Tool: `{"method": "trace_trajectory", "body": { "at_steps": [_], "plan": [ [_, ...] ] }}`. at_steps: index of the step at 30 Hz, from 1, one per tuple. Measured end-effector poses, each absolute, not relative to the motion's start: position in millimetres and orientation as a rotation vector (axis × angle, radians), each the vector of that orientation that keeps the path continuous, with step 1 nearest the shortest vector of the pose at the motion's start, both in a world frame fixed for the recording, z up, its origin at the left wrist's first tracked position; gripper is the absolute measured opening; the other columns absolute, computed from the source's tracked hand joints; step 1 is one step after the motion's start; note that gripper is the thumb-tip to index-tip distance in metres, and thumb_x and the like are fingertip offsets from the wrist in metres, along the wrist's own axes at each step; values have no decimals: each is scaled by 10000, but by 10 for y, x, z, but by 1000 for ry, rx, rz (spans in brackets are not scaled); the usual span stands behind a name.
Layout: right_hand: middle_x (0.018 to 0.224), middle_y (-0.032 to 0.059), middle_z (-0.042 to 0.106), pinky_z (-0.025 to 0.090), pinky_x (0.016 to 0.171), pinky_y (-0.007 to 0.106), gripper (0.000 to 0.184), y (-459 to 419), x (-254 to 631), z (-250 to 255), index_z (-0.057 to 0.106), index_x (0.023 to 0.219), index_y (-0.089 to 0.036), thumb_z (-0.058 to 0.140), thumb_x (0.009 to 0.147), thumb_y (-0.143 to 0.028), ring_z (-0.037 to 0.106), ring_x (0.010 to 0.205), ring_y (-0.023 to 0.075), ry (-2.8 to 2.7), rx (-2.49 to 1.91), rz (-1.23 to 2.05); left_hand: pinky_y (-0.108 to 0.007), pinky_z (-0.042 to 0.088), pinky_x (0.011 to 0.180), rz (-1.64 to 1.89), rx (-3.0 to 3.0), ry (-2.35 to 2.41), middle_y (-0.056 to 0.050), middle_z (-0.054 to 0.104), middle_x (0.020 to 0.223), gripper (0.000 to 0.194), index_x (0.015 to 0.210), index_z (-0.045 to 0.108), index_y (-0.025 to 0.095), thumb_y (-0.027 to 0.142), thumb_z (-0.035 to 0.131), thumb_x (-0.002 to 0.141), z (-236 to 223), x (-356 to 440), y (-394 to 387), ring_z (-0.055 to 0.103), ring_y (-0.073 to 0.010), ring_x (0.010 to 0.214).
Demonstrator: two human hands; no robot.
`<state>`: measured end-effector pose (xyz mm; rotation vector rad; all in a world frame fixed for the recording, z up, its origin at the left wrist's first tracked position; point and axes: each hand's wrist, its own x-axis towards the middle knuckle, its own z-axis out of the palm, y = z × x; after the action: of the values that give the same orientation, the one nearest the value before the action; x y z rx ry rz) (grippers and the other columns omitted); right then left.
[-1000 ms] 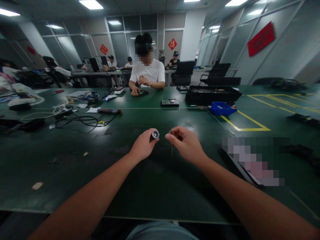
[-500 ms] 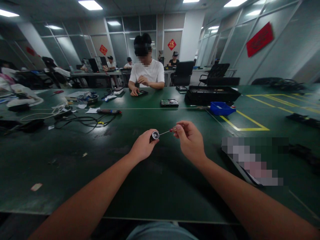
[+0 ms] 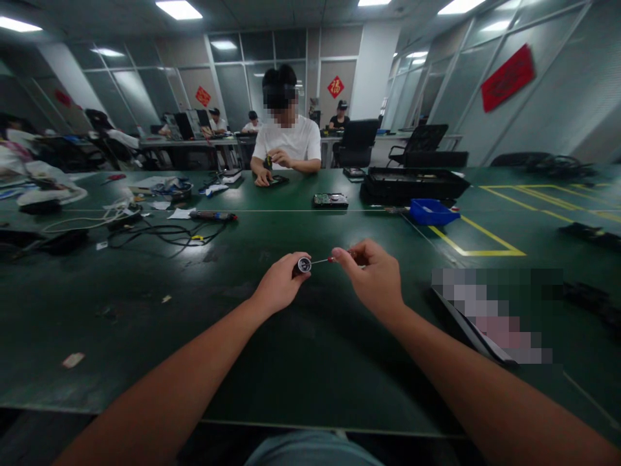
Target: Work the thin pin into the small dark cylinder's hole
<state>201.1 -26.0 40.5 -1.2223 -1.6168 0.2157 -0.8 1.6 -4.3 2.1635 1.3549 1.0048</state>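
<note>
Dark cylinder (image 3: 304, 265) with a metal-rimmed open end: located above the green table (image 3: 301, 369), grasped in the left hand (image 3: 276, 285), rim facing the camera. The right hand (image 3: 379, 279) pinches a thin-shafted, red-handled screwdriver (image 3: 330, 259), its tip at the rim; I cannot confirm insertion depth. I rate the cylinder light, rigid and prone to roll, its inner parts possibly fragile. I specify grip on the side wall, fingers clear of the opening, with moderate pressure.

Thin-shafted screwdriver (image 3: 330, 259), tip at dark cylinder (image 3: 304, 265)
</note>
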Motion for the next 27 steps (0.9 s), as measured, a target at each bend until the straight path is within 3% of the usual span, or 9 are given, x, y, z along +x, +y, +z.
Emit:
{"method": "trace_trajectory", "body": {
  "at_steps": [4,10,20,23,27],
  "plan": [
    [513,-47,514,318,479,257,418,-287,2011,413,519,597,-208,681,845,-503,446,462,93,-1686,-1256,130,-362,484,914,1000,2168,1339,-45,658,1146,344,1210,616,239,195,644,870,-56,-16,30,621,-212,1015],
    [496,-52,487,298,475,252,433,-290,2001,403,491,576,-207,686,839,-491,438,450,88,-1740,-1243,51,-365,476,943,989,2168,1298,-46,656,1140,338,1210,617,236,212,645,875,-64,-12,25,617,-208,1027],
    [687,-2,639,419,556,267,265,-300,2019,394,610,786,-200,714,841,-437,579,588,137,-1858,-1109,83,-352,471,933,1005,2164,1297,-46,655,1122,322,1183,617,228,190,646,864,-79,-22,44,617,-205,1026],
    [799,25,684,468,620,282,165,-318,2020,419,634,943,-196,674,877,-341,632,685,161,-1901,-1041,131,-335,474,898,1013,2163,1288,-38,656,1091,299,1152,620,229,181,648,858,-92,-19,46,619,-199,1003],
    [862,56,666,483,708,319,79,-351,2021,458,609,956,-192,564,898,-220,633,792,188,-2081,-960,85,-334,470,892,1021,2172,1289,-33,654,1093,295,1146,616,231,184,649,857,-91,-20,46,615,-198,996]
  ]
}}
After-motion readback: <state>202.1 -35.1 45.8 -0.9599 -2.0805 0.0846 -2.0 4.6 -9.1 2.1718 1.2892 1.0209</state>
